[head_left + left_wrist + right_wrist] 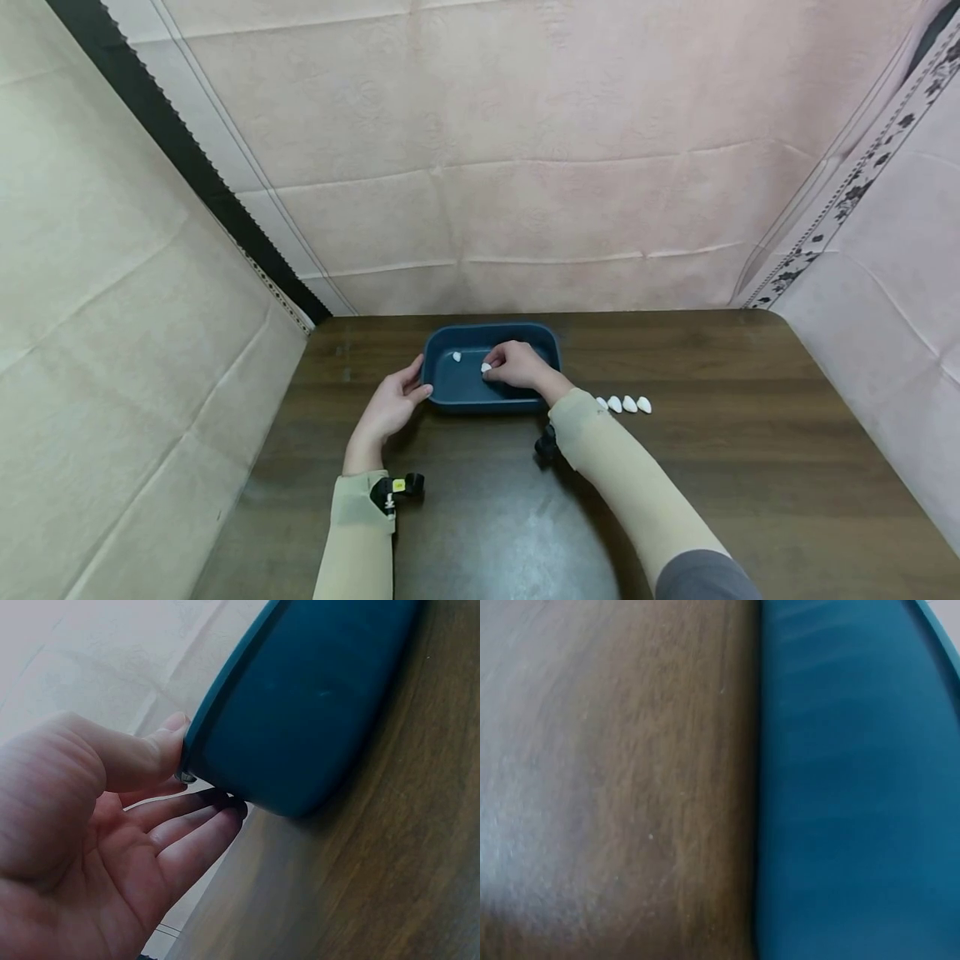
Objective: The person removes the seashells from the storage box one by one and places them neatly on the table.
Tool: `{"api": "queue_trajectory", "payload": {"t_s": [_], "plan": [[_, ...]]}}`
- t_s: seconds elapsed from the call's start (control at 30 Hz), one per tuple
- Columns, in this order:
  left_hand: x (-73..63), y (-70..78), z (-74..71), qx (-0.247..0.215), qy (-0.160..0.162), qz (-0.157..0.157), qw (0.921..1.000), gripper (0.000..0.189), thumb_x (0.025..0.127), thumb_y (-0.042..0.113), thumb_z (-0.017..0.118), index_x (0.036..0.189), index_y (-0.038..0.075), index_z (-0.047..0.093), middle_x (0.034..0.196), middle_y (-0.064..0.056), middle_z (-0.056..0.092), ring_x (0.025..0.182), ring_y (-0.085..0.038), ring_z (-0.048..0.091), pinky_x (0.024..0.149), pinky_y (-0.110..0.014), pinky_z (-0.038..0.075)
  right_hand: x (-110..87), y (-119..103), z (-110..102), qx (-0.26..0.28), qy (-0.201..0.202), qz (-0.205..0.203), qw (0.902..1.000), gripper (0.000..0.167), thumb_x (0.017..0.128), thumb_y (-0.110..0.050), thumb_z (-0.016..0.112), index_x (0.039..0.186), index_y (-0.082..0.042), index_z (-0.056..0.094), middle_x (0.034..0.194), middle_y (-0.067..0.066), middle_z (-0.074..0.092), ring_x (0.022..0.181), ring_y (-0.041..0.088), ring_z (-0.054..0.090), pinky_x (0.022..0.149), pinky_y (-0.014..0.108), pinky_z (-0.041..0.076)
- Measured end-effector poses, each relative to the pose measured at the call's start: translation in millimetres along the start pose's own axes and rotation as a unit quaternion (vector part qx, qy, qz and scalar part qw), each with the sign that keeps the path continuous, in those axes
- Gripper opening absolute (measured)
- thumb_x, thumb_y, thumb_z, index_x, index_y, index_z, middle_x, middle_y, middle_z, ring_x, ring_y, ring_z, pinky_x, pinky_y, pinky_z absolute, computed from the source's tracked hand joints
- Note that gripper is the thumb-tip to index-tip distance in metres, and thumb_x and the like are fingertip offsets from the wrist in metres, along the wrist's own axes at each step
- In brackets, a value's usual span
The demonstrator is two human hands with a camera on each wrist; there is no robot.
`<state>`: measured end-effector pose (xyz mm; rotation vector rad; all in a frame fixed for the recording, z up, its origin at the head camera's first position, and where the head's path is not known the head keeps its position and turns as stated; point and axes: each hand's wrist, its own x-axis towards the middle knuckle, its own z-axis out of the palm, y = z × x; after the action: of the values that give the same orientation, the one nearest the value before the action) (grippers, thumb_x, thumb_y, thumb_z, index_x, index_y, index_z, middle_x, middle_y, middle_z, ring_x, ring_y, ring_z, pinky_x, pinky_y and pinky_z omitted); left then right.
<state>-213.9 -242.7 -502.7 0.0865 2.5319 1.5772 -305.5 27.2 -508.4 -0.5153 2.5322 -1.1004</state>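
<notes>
A blue rectangular tray (459,393) stands on the table. My left hand (392,407) holds its left end, the thumb at the rim and the fingers against the outer wall (277,727), as the left wrist view shows. Over the tray's inside, my right hand (520,367) pinches a small white piece (486,367) between thumb and fingertips. Another small white piece (457,357) lies in the tray's left part. The right wrist view has only the tray's side (847,787) and the tabletop; the right hand is out of it.
Several white teardrop-shaped pieces (630,404) lie in a row on the wooden table (750,433), right of the tray; the right forearm passes close to the row's left end. Pale cloth (525,208) hangs behind the table and on both sides.
</notes>
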Motion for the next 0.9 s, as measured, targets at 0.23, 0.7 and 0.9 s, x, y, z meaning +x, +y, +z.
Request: {"api": "queue_trajectory", "payload": {"t_s": [0.23,0.7,0.9], "plan": [[0.2,-1.0,-0.2,-0.004,0.000,-0.001,1.0000,0.063,0.111,0.012,0.060,0.168,0.006,0.033,0.168,-0.018,0.040,0.144,-0.033,0.054,0.115,-0.049,0.045,-1.0,-0.5,-0.4,0.019,0.004,0.005,0.9998,0.022,0.102,-0.020,0.076,0.120,-0.007,0.076,0.107,0.004,0.072,0.096,0.022,0.064,0.093,0.040,0.057],[0.5,0.1,-0.5,-0.012,-0.002,-0.002,0.9999,0.064,0.111,0.012,0.060,0.168,0.007,0.033,0.167,-0.019,0.041,0.146,-0.034,0.052,0.116,-0.050,0.044,-9.9,-8.9,-11.0,0.051,0.050,-0.023,0.9972,0.029,0.102,-0.021,0.075,0.128,-0.007,0.074,0.111,0.005,0.070,0.102,0.025,0.062,0.091,0.042,0.057],[-0.1,-0.5,0.2,-0.014,0.002,-0.006,0.9999,0.064,0.111,0.012,0.061,0.168,0.007,0.033,0.169,-0.019,0.039,0.144,-0.033,0.054,0.114,-0.048,0.045,-20.6,-10.0,-18.0,0.062,0.063,-0.048,0.9950,0.031,0.102,-0.023,0.077,0.128,-0.008,0.075,0.112,0.004,0.072,0.103,0.024,0.064,0.092,0.041,0.059]]}}
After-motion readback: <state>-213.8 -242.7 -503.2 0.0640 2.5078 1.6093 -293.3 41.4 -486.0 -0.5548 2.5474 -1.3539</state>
